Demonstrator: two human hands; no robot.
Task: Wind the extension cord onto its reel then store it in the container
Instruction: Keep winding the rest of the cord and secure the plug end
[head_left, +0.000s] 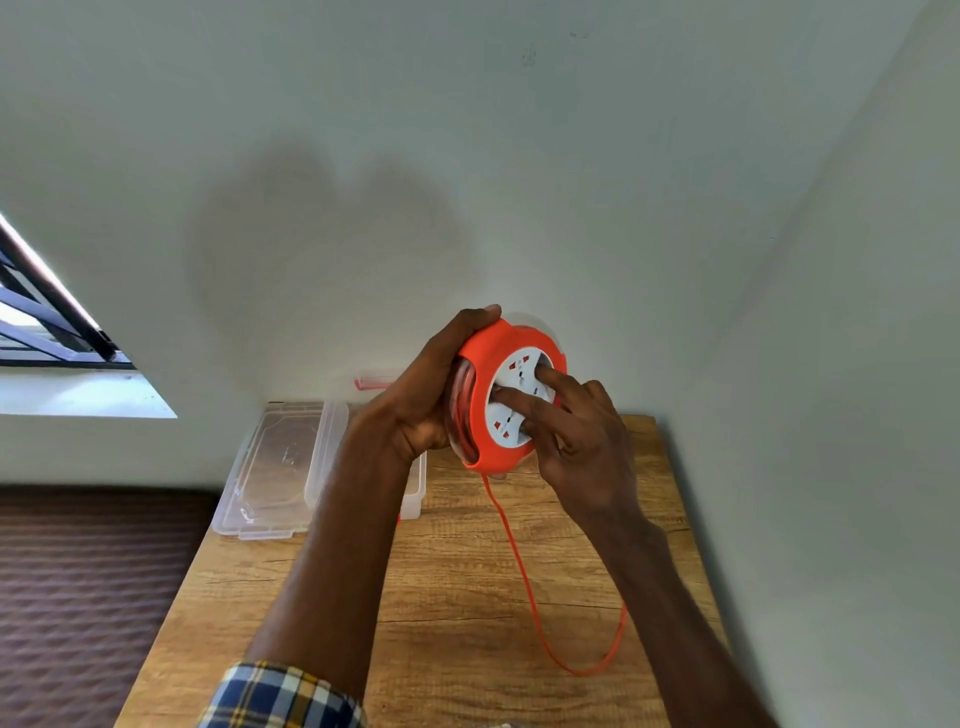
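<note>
So we've got the orange reel (488, 410) up off the wooden table (457, 582), our left hand (426, 400) wrapped around its rim, thumb over the top edge. Our right hand (582, 436) has straight fingers (524, 402) pressing on the white socket face (517, 400), not curled round anything. The loose orange cord (524, 577) drops from under the grip and loops on the table. The clear container (415, 493) and its lid (280, 467) sit just left of our left hand.
</note>
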